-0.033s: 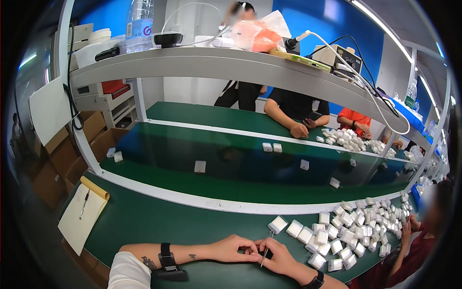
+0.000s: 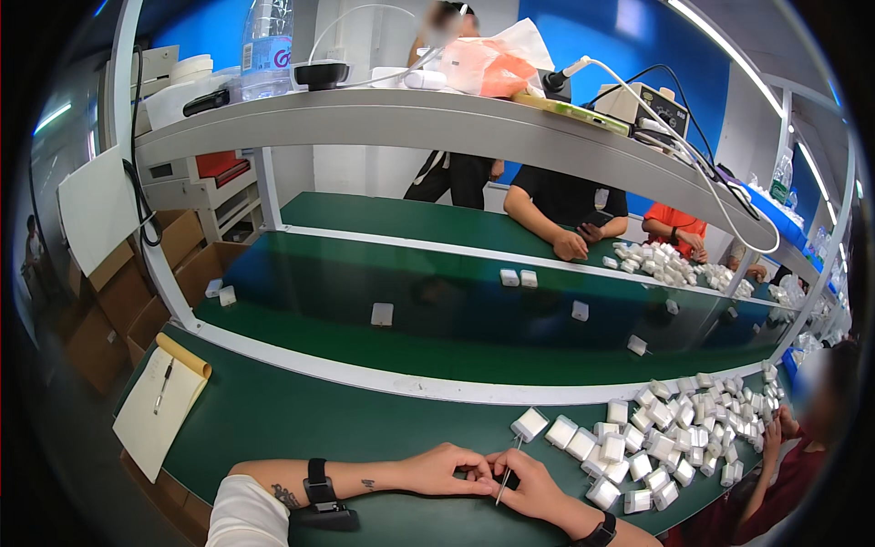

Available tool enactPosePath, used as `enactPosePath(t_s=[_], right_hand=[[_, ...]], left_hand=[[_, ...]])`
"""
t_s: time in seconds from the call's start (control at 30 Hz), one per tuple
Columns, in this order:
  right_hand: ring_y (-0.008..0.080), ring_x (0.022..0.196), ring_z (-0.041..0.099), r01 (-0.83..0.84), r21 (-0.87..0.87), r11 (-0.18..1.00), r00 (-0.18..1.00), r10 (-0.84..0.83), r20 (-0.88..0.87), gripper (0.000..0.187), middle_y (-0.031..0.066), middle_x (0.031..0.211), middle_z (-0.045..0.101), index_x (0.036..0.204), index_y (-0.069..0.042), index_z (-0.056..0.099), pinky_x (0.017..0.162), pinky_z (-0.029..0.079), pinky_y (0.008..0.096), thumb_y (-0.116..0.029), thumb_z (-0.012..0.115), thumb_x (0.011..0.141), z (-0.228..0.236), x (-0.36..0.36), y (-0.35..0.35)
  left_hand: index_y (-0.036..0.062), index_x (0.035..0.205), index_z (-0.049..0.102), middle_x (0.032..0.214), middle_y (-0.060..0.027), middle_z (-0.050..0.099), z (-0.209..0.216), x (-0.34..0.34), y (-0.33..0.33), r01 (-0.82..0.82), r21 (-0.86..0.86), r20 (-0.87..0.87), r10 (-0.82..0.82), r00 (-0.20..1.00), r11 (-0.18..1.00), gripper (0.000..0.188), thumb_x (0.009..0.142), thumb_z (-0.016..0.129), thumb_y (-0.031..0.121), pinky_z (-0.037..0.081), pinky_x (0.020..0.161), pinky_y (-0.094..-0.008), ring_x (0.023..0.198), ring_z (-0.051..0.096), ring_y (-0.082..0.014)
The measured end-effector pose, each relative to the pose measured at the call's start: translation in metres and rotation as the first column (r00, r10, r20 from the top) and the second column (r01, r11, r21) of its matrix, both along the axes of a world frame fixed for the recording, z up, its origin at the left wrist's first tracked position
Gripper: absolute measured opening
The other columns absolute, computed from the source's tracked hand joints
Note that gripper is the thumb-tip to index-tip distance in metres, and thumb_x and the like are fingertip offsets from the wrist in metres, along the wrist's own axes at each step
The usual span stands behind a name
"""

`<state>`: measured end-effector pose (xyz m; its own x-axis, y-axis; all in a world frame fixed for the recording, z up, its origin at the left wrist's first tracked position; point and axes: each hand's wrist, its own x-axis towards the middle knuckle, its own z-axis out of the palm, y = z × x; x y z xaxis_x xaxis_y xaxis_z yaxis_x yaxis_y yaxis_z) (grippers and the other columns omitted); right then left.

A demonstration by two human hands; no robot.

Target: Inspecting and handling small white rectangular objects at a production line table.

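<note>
"Are we making out anything inside our left hand (image 2: 453, 471)?"
"No, its fingers (image 2: 472, 460) are hiding that; our right hand (image 2: 529, 485) is partly covering the metal tool (image 2: 503, 486), and our view's top edge is cutting off a bottle (image 2: 267, 56)."

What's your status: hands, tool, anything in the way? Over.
Right hand holding thin metal tool. Left hand beside it, fingertips drawn in, contents hidden. White blocks heaped to the right, possibly crowding that side.
</note>
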<state>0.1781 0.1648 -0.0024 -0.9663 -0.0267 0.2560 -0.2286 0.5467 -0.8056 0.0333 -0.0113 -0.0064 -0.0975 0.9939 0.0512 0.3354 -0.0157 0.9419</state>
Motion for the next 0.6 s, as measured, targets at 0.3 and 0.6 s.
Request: enactPosePath(t_s=[0.3, 0.6], right_hand=[[0.0279, 0.088, 0.071, 0.186, -0.099, 0.977, 0.958, -0.203, -0.203, 0.027, 0.0204, 0.111, 0.069, 0.089, -0.003, 0.047, 0.075, 0.056, 0.0361, -0.010, 0.073, 0.088, -0.002, -0.004, 0.002], [0.0250, 0.087, 0.070, 0.264, -0.151, 0.953, 0.866, -0.303, -0.398, 0.026, 0.0199, 0.116, 0.066, 0.090, -0.003, 0.045, 0.075, 0.054, 0.0336, -0.001, 0.071, 0.086, -0.006, -0.016, 0.013]], left_hand=[[0.0069, 0.114, 0.069, 0.096, -0.0023, 0.071, 0.037, -0.033, 0.029, 0.289, -0.153, -0.051, -0.299, 0.953, 0.945, 0.025, 0.094, 0.071, 0.022, 0.052, 0.072, -0.0283, 0.082, 0.062, -0.0089], [0.0061, 0.103, 0.072, 0.094, -0.0059, 0.073, 0.090, -0.170, 0.178, -0.364, 0.087, -0.425, 0.365, 0.828, 0.927, 0.034, 0.092, 0.069, 0.038, 0.054, 0.077, -0.0311, 0.085, 0.067, -0.0155]])
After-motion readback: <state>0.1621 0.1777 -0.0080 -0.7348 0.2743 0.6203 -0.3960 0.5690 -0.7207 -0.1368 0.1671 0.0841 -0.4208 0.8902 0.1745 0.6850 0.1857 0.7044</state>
